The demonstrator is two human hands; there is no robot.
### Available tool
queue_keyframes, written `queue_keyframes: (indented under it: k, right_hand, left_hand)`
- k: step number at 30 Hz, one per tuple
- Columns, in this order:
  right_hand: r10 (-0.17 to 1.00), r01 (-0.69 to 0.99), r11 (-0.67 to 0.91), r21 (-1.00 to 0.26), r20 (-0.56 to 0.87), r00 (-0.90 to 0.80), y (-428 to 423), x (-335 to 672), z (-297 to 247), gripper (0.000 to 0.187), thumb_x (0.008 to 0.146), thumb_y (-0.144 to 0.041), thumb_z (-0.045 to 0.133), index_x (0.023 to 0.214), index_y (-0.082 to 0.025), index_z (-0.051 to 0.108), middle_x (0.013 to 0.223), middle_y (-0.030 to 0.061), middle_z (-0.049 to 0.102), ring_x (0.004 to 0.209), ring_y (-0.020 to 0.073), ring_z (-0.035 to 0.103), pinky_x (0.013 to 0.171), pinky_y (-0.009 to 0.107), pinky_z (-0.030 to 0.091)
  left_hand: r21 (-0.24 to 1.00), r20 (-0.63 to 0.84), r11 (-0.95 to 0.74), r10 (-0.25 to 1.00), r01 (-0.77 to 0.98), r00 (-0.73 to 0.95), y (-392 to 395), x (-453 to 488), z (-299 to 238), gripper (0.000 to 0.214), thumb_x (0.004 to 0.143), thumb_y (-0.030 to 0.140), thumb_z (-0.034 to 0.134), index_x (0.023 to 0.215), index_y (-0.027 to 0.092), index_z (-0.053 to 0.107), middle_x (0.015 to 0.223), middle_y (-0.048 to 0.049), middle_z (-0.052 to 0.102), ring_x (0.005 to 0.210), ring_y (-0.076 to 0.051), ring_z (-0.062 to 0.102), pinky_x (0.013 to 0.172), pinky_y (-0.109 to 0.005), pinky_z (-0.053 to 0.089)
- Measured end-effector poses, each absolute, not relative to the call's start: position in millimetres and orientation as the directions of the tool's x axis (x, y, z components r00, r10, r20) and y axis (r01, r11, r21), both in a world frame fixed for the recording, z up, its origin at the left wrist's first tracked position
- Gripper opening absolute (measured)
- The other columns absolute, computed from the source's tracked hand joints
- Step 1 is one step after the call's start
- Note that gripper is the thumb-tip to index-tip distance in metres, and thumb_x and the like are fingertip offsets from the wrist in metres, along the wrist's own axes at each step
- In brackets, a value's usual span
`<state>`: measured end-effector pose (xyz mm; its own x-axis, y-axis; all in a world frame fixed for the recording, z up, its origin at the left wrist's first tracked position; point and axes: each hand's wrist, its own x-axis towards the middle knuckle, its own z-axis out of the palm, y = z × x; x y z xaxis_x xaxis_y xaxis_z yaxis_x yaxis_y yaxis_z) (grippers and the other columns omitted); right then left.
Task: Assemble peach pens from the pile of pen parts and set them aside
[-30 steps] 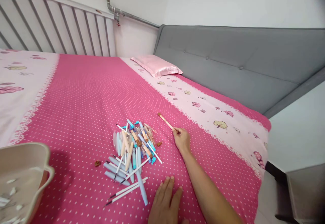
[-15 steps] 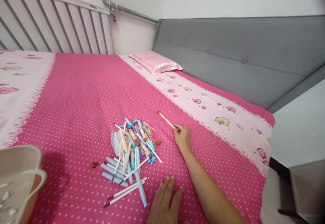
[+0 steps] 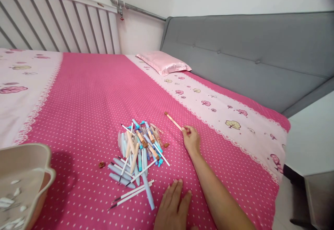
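Observation:
My right hand [image 3: 191, 140] pinches the near end of a slim peach pen [image 3: 172, 121] with a brown tip at its far end. The pen lies low over the pink bedspread, to the right of a heap of pen parts. Palm down, my left hand [image 3: 172, 204] rests flat on the bedspread with its fingers stretched out. Close to its left are a pale blue barrel [image 3: 148, 191] and white refills [image 3: 130, 197] with dark tips. In the heap, peach barrels [image 3: 135, 157], pale blue barrels and pieces with brown or turquoise ends lie crossed over one another.
A beige basin [image 3: 28, 150] with small white pieces inside stands at the lower left. Small brown pieces lie beside the heap, one [image 3: 101, 165] left and one [image 3: 166, 145] right. Further back are a pink pillow [image 3: 164, 63], a grey headboard [image 3: 235, 45] and a white radiator [image 3: 65, 21].
The whole view has shifted slightly, so things appear further right and more of the basin shows. Both hands keep their places, and the pen stays in my right hand.

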<state>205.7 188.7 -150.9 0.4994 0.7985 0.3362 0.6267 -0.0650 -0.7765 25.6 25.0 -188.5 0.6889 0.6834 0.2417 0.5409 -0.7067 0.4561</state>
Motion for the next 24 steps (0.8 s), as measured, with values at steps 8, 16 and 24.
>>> queue_keyframes:
  k: [8, 16, 24]
  right_hand:
    - [0.807, 0.626, -0.083, -0.775, 0.316, 0.498, 189, 205, -149, 0.037, 0.066, -0.044, 0.064, 0.089, -0.015, 0.068, 0.078, 0.0054, 0.063, 0.069, 0.0189, 0.055, 0.067, 0.03, 0.043]
    - [0.793, 0.623, -0.087, -0.777, 0.325, 0.516, 192, 207, -154, 0.026, 0.072, -0.037, 0.057, 0.079, -0.015, 0.069, 0.074, 0.006, 0.066, 0.067, 0.0187, 0.057, 0.067, 0.03, 0.042]
    - [0.769, 0.633, -0.071, -0.771, 0.362, 0.527, 190, 208, -153, 0.032, 0.072, -0.042, 0.057, 0.084, -0.014, 0.069, 0.077, 0.0074, 0.065, 0.069, 0.0187, 0.056, 0.067, 0.03, 0.043]
  left_hand:
    - [0.433, 0.241, -0.71, 0.685, 0.555, 0.687, 24, 25, -177, 0.074, 0.069, 0.029, 0.069, 0.137, 0.022, 0.039, 0.144, -0.0136, 0.032, 0.128, -0.033, 0.037, 0.098, -0.045, 0.044]
    - [0.461, 0.143, -0.664, 0.711, 0.589, 0.689, 23, 27, -159, 0.072, 0.066, 0.022, 0.068, 0.134, 0.02, 0.044, 0.143, -0.0153, 0.033, 0.127, -0.035, 0.037, 0.098, -0.048, 0.042]
    - [0.574, 0.066, -0.547, 0.772, 0.609, 0.632, 18, 30, -136, 0.064, 0.068, 0.017, 0.061, 0.131, 0.019, 0.049, 0.143, -0.0141, 0.035, 0.129, -0.035, 0.035, 0.101, -0.053, 0.037]
